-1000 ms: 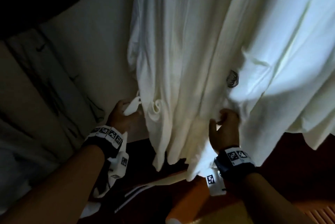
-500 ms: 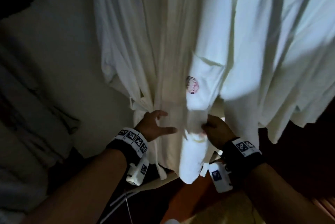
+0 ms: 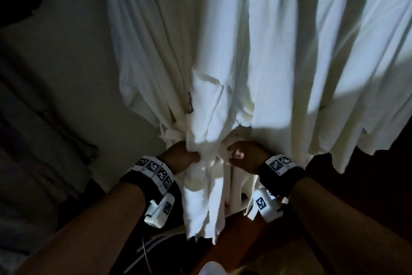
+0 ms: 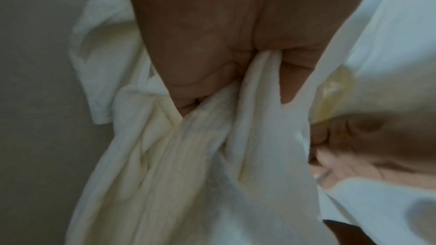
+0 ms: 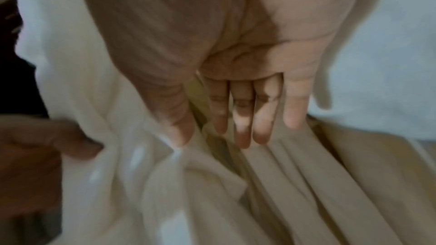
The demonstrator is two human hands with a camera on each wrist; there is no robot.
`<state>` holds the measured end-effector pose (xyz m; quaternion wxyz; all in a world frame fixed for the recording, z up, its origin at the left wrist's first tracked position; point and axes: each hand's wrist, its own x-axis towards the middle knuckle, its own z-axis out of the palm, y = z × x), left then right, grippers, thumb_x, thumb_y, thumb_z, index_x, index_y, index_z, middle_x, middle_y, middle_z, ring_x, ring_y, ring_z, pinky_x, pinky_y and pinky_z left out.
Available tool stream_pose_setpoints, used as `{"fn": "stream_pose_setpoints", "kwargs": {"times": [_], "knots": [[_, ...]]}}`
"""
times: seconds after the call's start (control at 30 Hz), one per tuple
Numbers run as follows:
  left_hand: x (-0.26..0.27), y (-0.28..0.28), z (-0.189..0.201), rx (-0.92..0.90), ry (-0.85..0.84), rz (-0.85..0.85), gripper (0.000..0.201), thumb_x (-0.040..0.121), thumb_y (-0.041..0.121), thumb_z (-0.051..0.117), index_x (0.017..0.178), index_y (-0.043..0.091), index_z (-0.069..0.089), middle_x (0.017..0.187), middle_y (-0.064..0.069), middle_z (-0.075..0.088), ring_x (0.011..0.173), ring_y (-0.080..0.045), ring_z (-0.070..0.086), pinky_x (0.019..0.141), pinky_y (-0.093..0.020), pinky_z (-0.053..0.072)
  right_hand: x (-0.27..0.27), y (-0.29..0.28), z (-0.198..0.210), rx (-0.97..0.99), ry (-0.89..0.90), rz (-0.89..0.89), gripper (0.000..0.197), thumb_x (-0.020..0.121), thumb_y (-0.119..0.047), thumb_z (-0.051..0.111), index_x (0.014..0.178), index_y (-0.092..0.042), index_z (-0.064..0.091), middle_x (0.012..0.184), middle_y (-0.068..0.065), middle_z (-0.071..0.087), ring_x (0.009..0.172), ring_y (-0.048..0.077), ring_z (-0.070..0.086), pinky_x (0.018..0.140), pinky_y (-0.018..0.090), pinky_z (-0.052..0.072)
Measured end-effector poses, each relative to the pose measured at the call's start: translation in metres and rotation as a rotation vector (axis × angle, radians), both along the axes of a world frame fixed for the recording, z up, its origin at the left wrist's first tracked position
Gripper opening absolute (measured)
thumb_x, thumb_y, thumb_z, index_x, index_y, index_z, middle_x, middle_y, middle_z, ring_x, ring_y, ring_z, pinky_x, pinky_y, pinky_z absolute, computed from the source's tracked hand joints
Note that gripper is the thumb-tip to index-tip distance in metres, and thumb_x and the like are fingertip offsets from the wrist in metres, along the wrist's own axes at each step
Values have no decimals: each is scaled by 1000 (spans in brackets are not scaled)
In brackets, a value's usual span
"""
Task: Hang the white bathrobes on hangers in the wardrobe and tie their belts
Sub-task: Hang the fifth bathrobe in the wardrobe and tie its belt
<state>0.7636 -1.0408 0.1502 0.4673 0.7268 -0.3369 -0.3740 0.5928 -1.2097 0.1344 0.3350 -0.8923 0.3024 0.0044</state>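
Robe (image 3: 156, 52) hangs in the wardrobe, waist bunched. Left hand (image 3: 180, 157) clamps a fold of robe just below the crest (image 3: 189, 105); right hand (image 3: 245, 156), beside it, fingers straight against cloth, holding nothing. Best keep the gather tight, find both belt ends, cross them snugly.

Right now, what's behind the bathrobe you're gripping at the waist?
To the left of the bathrobe, a plain pale wall shows. The left hand bunches the fabric; whatever lies directly behind it is covered.
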Motion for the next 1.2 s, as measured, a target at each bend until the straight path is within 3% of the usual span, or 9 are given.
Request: {"fn": "stream_pose_setpoints", "kwargs": {"times": [0.1, 0.27, 0.37, 0.47, 0.6, 0.67, 0.77, 0.97, 1.2], "knots": [[-5, 8, 3, -47, 41, -13, 47, 49, 19, 72, 95, 22, 67, 102, -6, 70, 104, -28, 63, 98, -45, 47, 0, 24, -15, 139, 136, 75, 77, 62, -64, 71, 129, -30, 53, 127, -13, 56, 114, 11, 56, 100, 35, 46], [-10, 17, 0, -5, -90, 58, 41, 63, 26, 71, 104, 20, 67, 107, -4, 69, 106, -22, 62, 98, -40, 47, 0, 53, -33, 134, 93, 24, 28, 82, -43, 63, 101, -22, 66, 100, -7, 70, 95, 15, 65, 79, 27, 50], [-8, 20, -6, 53, -232, 131, 37, 83, 33, 66, 115, 15, 66, 116, -10, 67, 109, -27, 62, 97, -42, 49, -4, 57, -22, 363, -22, -107, 23, 93, -25, 51, 72, -16, 55, 68, 0, 60, 59, 11, 59, 56, 24, 47], [-10, 23, -15, 133, -321, 190, 46, 89, 48, 60, 118, 13, 66, 112, -10, 70, 102, -32, 65, 91, -43, 52, -18, 60, 1, 684, -307, -248, 15, 94, -14, 56, 83, -6, 50, 59, 17, 52, 41, 22, 50, 47, 26, 44], [-22, 20, -15, 141, -443, 218, 46, 86, 56, 60, 108, 16, 67, 99, 0, 71, 88, -20, 67, 82, -31, 52, -42, 65, 36, 730, -537, -175, 24, 89, 4, 59, 109, -5, 48, 71, 21, 64, 43, 23, 56, 45, 26, 46], [-25, 19, -13, 96, -377, 261, 36, 86, 48, 64, 101, 15, 65, 87, 1, 71, 77, -16, 67, 75, -30, 54, -53, 65, 54, 767, -544, -79, 18, 91, 5, 54, 107, -1, 55, 78, 25, 68, 49, 30, 60, 51, 30, 50], [-27, 25, -1, -96, 113, 412, 21, 94, 4, 43, 106, 6, 60, 89, -12, 66, 74, -28, 67, 80, -44, 54, -71, 62, 70, 860, -567, 3, 29, 92, 3, 39, 110, 3, 61, 90, 31, 68, 67, 43, 66, 64, 41, 56], [-19, 55, 12, -188, 235, 337, 41, 91, -13, 29, 104, 6, 63, 102, -9, 67, 98, -23, 63, 74, -32, 53, -78, 79, 66, 514, -579, 141, 33, 84, -15, 61, 116, -20, 64, 103, 8, 74, 101, 24, 70, 87, 41, 56], [-40, 84, -9, -205, 169, 284, 25, 86, -12, 59, 81, 9, 73, 90, -11, 71, 91, -28, 62, 82, -38, 53, -54, 132, 48, -48, -326, 333, 16, 81, -32, 73, 96, -29, 75, 68, -14, 69, 66, -3, 64, 68, 15, 50]]}}
